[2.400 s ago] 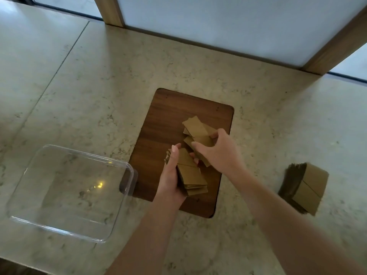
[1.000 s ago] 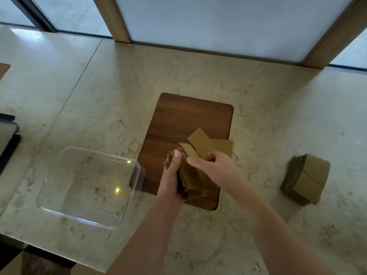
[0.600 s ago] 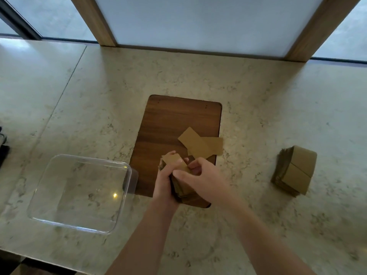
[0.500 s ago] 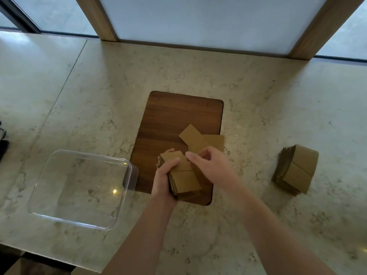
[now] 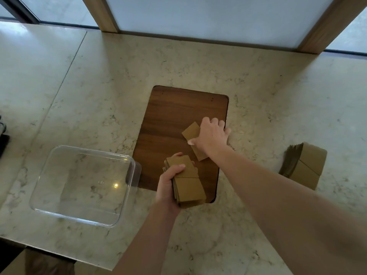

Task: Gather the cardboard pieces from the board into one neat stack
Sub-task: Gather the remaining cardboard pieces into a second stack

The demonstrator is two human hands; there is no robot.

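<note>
A dark wooden board lies on the stone counter. My left hand grips a stack of brown cardboard pieces over the board's near edge. My right hand is spread flat on the loose cardboard pieces at the board's right side. One corner of a piece shows to the left of that hand and another end pokes out below the wrist. Whether the fingers pinch a piece is hidden.
A clear plastic tub sits left of the board, touching its near left corner. A second cardboard stack rests on the counter at the right. Dark objects sit at the left edge. The counter's front edge is near.
My right hand left the held stack and reached out to the loose pieces at the board's right side. The left hand keeps its stack, now a little nearer to me.
</note>
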